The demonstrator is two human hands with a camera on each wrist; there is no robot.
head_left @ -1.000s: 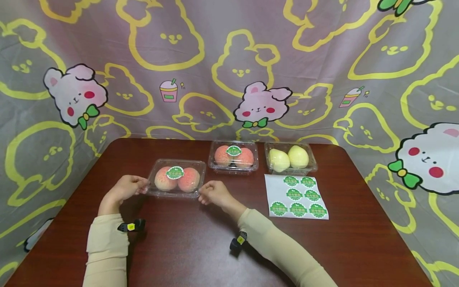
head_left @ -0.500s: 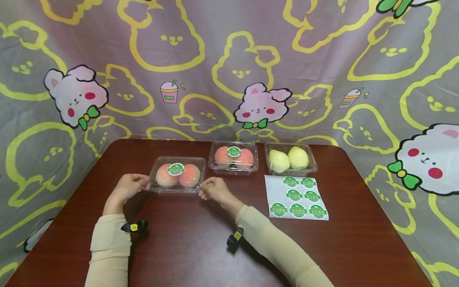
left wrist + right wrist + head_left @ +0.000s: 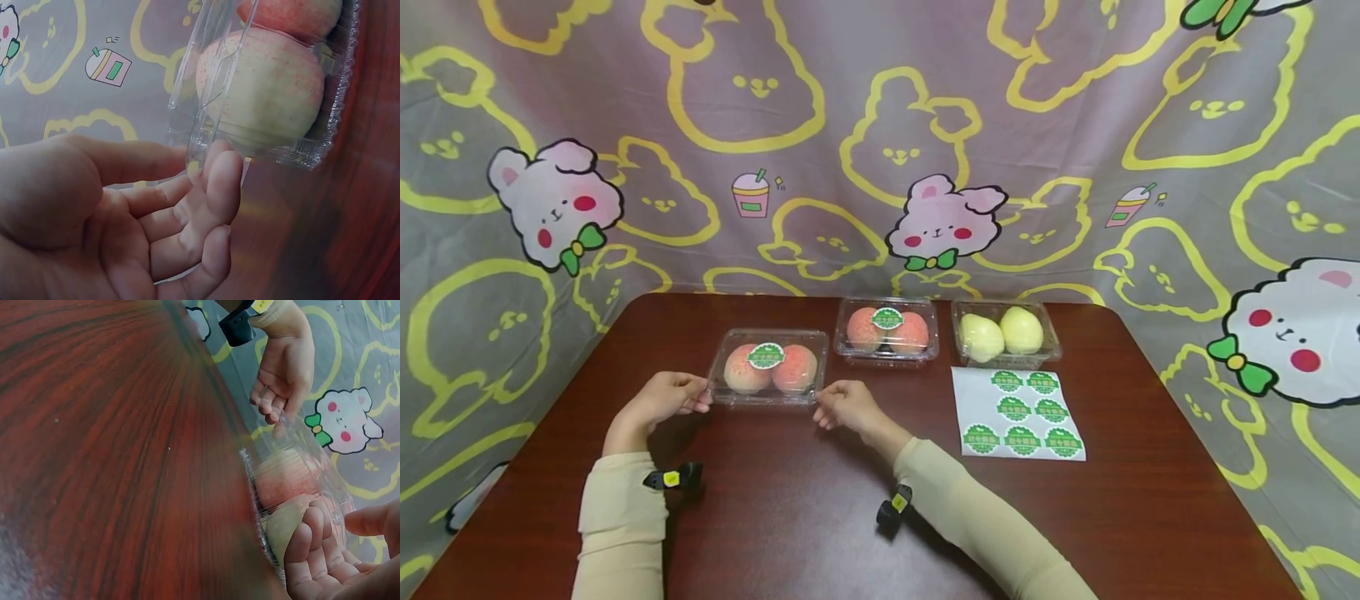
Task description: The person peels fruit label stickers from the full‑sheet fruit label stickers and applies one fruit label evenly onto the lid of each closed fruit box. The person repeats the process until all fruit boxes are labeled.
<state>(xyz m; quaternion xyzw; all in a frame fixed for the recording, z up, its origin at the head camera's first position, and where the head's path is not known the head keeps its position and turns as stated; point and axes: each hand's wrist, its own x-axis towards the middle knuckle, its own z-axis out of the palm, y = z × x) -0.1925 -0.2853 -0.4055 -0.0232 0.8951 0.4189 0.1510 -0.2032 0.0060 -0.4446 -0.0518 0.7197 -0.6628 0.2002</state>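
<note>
A clear plastic clamshell box (image 3: 767, 397) holds two pink peaches (image 3: 794, 369) and bears a round green-and-white sticker (image 3: 766, 356) on its lid. At its near left corner, my left hand (image 3: 662, 400) pinches the lid's rim between thumb and fingers; the left wrist view shows the thumb (image 3: 144, 159) against that rim. My right hand (image 3: 850, 410) holds the near right corner the same way. In the right wrist view its curled fingers (image 3: 310, 550) lie on one side of the box edge and the thumb on the other.
Behind to the right stand a second stickered box of peaches (image 3: 887, 350) and a box of pale yellow pears (image 3: 1052, 340), which shows no sticker. A white sheet (image 3: 973, 396) with several green stickers lies before the pears on the brown table (image 3: 805, 508). A patterned curtain (image 3: 820, 50) hangs behind.
The peach box has shifted slightly away from me since a second ago, then stayed put over the last half second. My left hand has dropped slightly toward me.
</note>
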